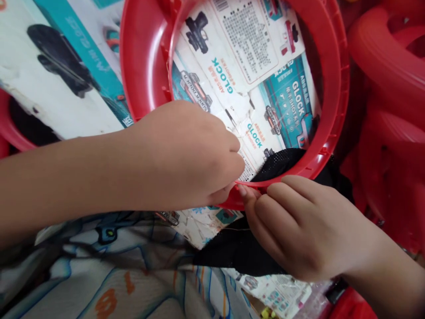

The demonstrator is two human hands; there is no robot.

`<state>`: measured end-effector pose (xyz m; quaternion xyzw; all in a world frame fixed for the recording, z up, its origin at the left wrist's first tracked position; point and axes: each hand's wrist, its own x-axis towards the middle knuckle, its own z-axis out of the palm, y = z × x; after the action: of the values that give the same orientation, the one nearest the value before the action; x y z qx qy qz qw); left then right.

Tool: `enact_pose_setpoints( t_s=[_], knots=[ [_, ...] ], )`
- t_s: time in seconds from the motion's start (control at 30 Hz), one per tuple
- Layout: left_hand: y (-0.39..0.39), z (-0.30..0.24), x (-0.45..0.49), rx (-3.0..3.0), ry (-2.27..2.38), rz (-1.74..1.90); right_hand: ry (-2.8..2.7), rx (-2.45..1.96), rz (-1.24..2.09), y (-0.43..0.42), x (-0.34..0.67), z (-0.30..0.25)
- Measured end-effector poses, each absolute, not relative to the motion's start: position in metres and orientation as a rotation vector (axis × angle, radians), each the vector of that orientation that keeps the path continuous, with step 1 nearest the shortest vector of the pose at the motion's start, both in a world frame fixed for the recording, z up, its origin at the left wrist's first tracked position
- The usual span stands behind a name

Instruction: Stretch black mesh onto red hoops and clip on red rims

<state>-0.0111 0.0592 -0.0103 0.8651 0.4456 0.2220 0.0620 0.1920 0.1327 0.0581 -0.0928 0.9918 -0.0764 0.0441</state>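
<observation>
A red plastic ring (338, 84) with small notches and tabs along its rim takes up the upper middle of the head view. My left hand (195, 155) comes in from the left, its fingers curled closed over the ring's near edge. Opposite it, my right hand (299, 226) pinches the same edge, thumb and fingertips close to the left hand's fingers. What lies between the fingertips is mostly hidden. Black mesh fabric (280, 160) shows inside the ring by the right hand, and more black cloth (235, 252) hangs below.
Printed cardboard (229, 79) lies under the ring, with another printed cardboard piece (20, 57) at upper left. Several red curved plastic parts (388, 66) are heaped on the right. Patterned clothing (133, 274) fills the lower left. Small yellow pieces (267, 313) sit at the bottom edge.
</observation>
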Motion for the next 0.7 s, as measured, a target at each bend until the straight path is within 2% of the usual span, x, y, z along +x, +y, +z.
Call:
enact_pose_setpoints(
  t_s=[0.1,0.27,0.4,0.7],
  knots=[
    [0.060,-0.009,-0.010,2.567,1.400,0.655,3.029,-0.116,-0.378,0.131,0.195,0.056],
    [0.061,-0.010,-0.004,2.412,1.427,0.392,3.019,0.262,-0.571,0.122,0.202,0.055],
    [0.057,-0.017,0.003,2.356,1.514,0.566,2.940,0.671,-0.801,0.111,0.204,0.059],
    [0.059,-0.016,0.004,2.381,1.535,0.416,2.761,1.089,-0.921,0.108,0.195,0.056]
  ],
)
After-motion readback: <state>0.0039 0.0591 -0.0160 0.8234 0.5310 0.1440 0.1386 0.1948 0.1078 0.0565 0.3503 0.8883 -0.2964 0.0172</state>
